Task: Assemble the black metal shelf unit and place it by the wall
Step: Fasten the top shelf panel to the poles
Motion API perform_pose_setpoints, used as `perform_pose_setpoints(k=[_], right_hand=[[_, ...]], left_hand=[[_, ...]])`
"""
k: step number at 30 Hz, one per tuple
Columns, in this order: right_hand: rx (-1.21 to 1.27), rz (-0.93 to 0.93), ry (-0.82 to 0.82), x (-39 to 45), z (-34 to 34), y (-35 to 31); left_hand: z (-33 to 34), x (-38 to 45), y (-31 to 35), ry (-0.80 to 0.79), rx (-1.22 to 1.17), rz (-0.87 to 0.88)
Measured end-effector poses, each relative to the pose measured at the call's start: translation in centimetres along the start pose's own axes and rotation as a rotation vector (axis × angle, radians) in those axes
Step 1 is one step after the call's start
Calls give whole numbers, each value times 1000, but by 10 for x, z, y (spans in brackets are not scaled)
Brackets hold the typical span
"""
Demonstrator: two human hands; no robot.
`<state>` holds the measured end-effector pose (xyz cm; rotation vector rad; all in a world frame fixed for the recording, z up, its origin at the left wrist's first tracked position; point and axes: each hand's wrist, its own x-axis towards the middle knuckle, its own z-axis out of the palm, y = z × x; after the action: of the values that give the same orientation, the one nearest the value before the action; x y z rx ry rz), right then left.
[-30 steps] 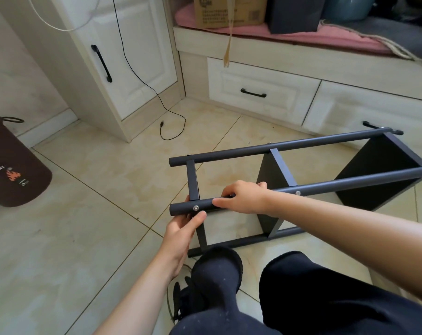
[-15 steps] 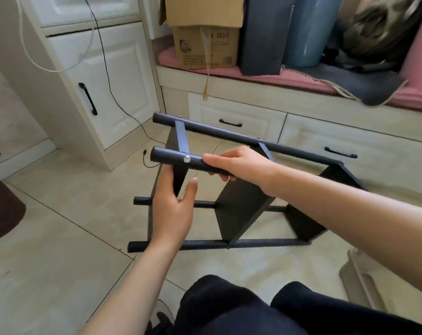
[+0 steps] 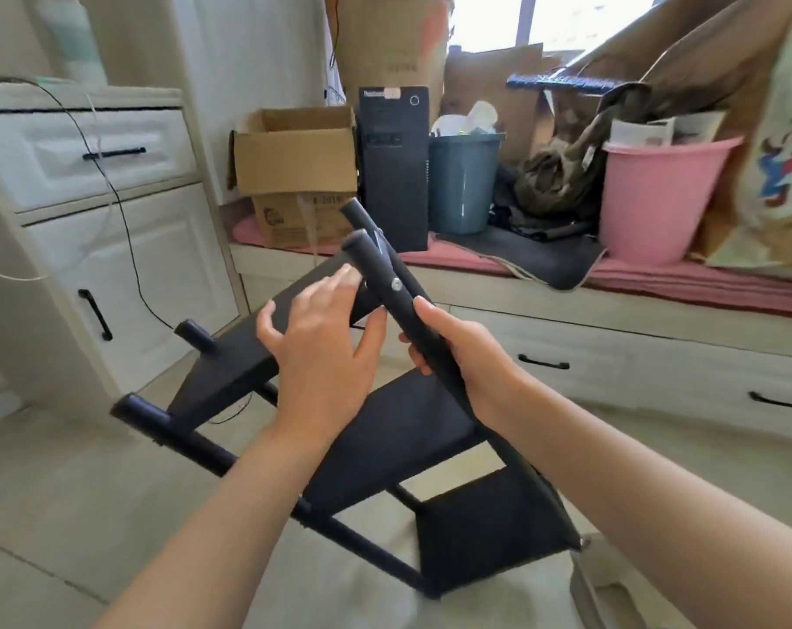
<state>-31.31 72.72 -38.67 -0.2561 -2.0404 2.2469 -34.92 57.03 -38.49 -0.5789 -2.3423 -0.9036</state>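
Shelf unit has tipped up off the floor since a moment ago. Your right hand grips one pole; your left hand rests open on a panel. Next, stand it up.

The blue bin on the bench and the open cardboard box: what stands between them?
In the head view, a black computer tower stands upright between the open cardboard box and the blue bin, close beside the bin.
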Motion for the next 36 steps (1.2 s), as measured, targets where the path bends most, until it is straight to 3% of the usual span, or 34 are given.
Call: perform_pose_setpoints(k=[10, 17, 26, 36], right_hand=[[340, 29, 93, -65, -55, 17], [164, 73, 2, -115, -103, 36], [207, 83, -11, -148, -143, 45], [134, -17, -103, -140, -151, 58]], left_hand=[[32, 8, 76, -209, -232, 250], [53, -14, 106, -326, -308, 437], [80, -53, 139, -235, -267, 443], [82, -76, 127, -60, -195, 436]])
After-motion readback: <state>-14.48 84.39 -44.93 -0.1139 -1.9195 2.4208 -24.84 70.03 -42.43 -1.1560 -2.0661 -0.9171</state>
